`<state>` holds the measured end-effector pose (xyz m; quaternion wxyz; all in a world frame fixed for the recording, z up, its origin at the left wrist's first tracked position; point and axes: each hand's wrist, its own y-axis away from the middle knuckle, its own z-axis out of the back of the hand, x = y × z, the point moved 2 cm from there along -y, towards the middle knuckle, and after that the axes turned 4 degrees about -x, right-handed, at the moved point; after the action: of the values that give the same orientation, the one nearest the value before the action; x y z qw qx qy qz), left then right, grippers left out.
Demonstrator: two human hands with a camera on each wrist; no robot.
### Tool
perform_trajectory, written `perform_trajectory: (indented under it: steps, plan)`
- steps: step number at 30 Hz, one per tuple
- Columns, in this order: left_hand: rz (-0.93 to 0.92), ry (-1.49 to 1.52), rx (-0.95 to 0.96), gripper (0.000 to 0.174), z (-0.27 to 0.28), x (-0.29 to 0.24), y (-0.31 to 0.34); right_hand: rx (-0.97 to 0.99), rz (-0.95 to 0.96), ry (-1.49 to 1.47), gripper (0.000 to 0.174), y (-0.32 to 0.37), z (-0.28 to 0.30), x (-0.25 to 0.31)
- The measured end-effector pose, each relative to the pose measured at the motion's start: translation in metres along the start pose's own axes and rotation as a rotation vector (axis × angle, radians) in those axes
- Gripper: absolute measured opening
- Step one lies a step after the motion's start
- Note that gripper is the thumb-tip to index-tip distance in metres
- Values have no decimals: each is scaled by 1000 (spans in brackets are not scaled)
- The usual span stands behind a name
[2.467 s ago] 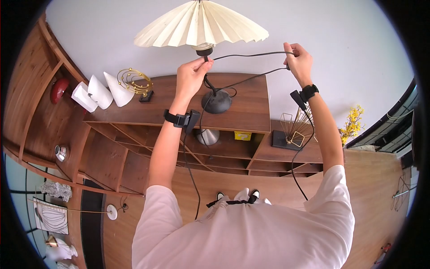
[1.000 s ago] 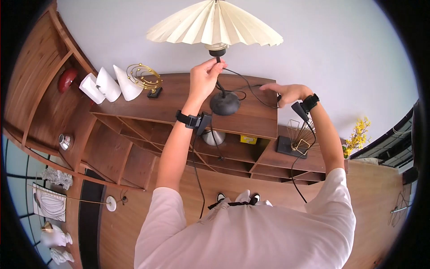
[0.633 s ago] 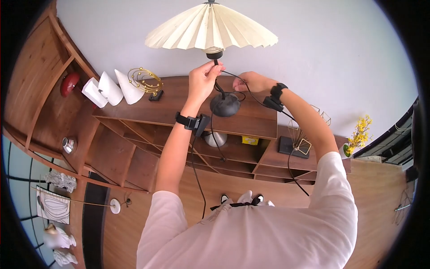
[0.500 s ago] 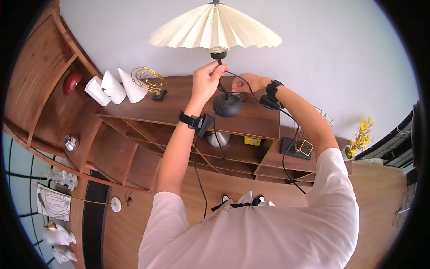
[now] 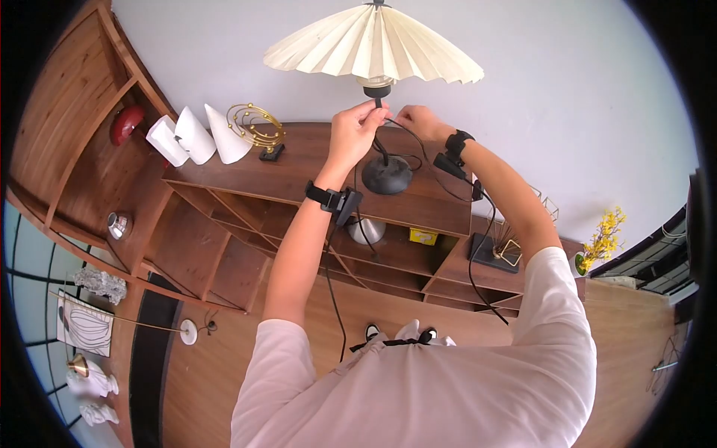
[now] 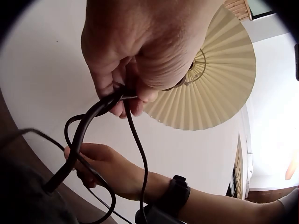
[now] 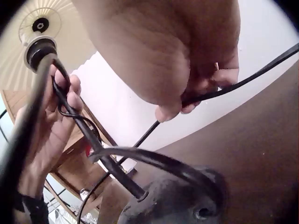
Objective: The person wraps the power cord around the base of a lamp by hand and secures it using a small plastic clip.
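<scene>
A table lamp with a pleated cream shade (image 5: 373, 48) stands on the wooden cabinet. Its black base (image 5: 387, 178) is round, and a slim dark stem (image 7: 112, 165) rises from it. Just under the socket, my left hand (image 5: 352, 137) pinches the stem together with a black power cord (image 6: 140, 144). The cord winds loosely about the stem and hangs in loops. My right hand (image 5: 423, 122) is close to the right of the stem, fingers curled. In the right wrist view it pinches a stretch of the cord between thumb and fingers.
White geometric ornaments (image 5: 196, 137) and a gold ring ornament (image 5: 256, 127) stand left of the lamp on the cabinet top (image 5: 299, 164). A wire ornament on a black base (image 5: 493, 255) and yellow flowers (image 5: 603, 239) are at the right. A wall is behind.
My right hand has come from far right, with the cord stretched out, down and leftward to beside the stem, then slightly up. The cord hangs slacker. My left hand keeps its hold below the socket.
</scene>
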<state>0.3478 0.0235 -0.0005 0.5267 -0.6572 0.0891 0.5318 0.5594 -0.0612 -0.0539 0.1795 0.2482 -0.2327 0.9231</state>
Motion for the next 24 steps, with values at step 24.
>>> perform_trajectory:
  steps: [24]
  plan:
    - [-21,-83,31,26,2,-1,-1,-424,-624,-508,33,147,149,-108]
